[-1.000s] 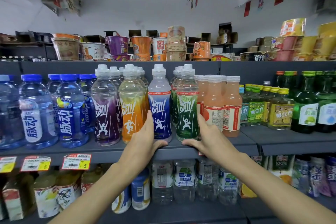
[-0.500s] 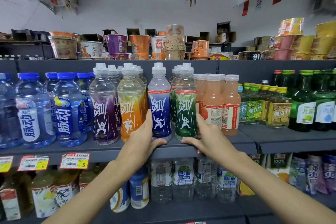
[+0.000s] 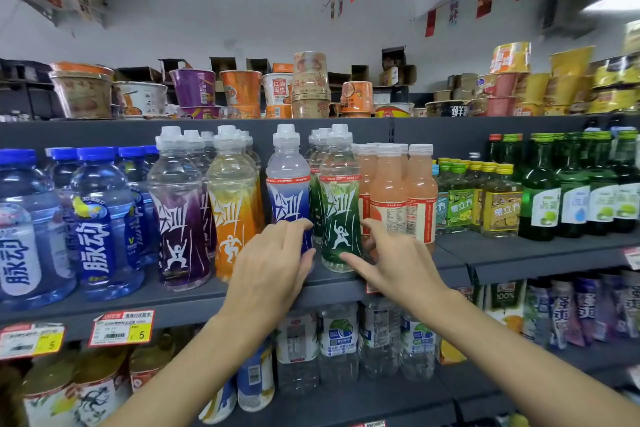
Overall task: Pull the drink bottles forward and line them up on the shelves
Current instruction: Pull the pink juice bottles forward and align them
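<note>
1. Step in hand: squaring up the front row on the middle shelf [image 3: 173,308]. Both hands work side by side on two neighbouring sports drinks, the blue bottle [image 3: 289,191] and the green bottle [image 3: 339,204].
2. Where the bottles stand: both are upright near the shelf's front lip, close together but not clearly touching. The orange bottle [image 3: 232,211] and purple bottle [image 3: 178,218] stand to their left, and the pink bottles [image 3: 394,191] just to the right of the green one.
3. Left hand [image 3: 273,267]: its back faces the camera and it covers the lower part of the blue bottle. The fingers [image 3: 294,229] are curled close round the bottle's front in a narrow wrap. The thumb is hidden.
4. Right hand [image 3: 394,263]: the thumb [image 3: 353,262] is stretched out with its tip against the green bottle's lower front. The other fingers are bent in beside it, in the gap toward the pink bottles. It reads as a loose pinch on the base; how firm it is cannot be told.
5. Progress, as a judgement: this row looks nearly flush already, with labels facing out.
6. Next move calls for small draws toward the lip and a slight turn to square the labels, with the grip kept low so the tall bottles don't tip into their neighbours. Other rows look untouched.
</note>
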Demonstrator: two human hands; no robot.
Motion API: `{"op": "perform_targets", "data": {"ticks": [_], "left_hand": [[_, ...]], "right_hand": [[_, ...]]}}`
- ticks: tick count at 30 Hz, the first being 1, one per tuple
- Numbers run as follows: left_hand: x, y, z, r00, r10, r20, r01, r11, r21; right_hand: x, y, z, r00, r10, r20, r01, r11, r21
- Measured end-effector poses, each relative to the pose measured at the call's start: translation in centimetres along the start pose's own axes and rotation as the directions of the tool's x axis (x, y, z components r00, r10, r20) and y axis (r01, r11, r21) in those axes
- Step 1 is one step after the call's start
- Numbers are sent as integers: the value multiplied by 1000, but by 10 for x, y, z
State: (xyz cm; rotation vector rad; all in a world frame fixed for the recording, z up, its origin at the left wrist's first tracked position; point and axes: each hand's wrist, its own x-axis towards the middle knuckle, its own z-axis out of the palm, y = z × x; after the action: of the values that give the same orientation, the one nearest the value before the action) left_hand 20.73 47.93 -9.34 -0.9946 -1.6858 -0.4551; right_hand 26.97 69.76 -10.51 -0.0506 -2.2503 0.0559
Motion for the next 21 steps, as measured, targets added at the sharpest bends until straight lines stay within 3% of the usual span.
{"op": "perform_targets", "data": {"ticks": [6,11,16,21], "left_hand": [[25,32,21,984,149,95,-126,969,-213],[60,68,47,973,181,143,-133,946,-294],[97,99,79,985,50,166,-5,965,-262],[128,111,107,957,-207,203,250,943,-219]], "right_hand": [[-2,16,-9,992,23,-128,-33,996,-78],[10,58,-24,970,93,-225,-103,994,-31],[33,106,-40,953,125,-276,-121,992,29],[67,140,-51,991,109,-76,-98,985,141]]}}
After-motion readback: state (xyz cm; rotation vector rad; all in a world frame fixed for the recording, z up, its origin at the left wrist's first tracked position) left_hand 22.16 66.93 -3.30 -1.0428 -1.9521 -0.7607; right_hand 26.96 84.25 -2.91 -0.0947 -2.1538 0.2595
